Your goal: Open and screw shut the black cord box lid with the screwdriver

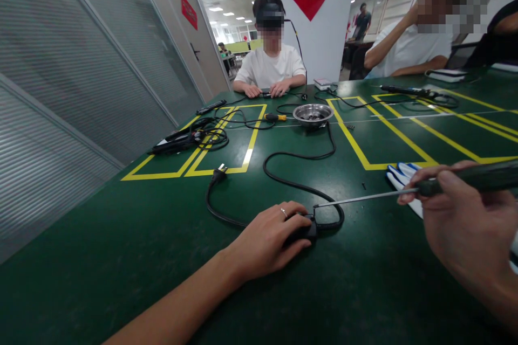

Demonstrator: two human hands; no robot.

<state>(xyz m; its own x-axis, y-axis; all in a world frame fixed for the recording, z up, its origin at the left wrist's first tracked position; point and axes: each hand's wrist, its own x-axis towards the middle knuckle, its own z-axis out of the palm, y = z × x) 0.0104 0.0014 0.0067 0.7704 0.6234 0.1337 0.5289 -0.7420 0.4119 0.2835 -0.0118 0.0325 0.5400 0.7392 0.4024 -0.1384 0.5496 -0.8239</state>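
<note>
My left hand (pixel 275 232) is closed over a small black power adapter (pixel 302 230) and presses it to the green table. A black cord (pixel 291 175) runs from the adapter, and a two-pin plug (pixel 219 173) lies to its left on another stretch of cord. My right hand (pixel 465 221) grips a screwdriver (pixel 372 197) by its dark handle, with the shaft pointing left. At its tip a small dark screw (pixel 314 209) stands upright at the adapter's top edge. Whether the screw sits in a hole I cannot tell. My left fingers hide much of the adapter.
A metal bowl (pixel 313 113) with small parts stands ahead, beside a yellow-and-black screwdriver (pixel 275 117). Coiled black cables (pixel 194 137) lie left. White-and-blue gloves (pixel 404 183) lie near my right hand; a loose screw (pixel 363 186) is close by. A co-worker (pixel 271 67) sits opposite.
</note>
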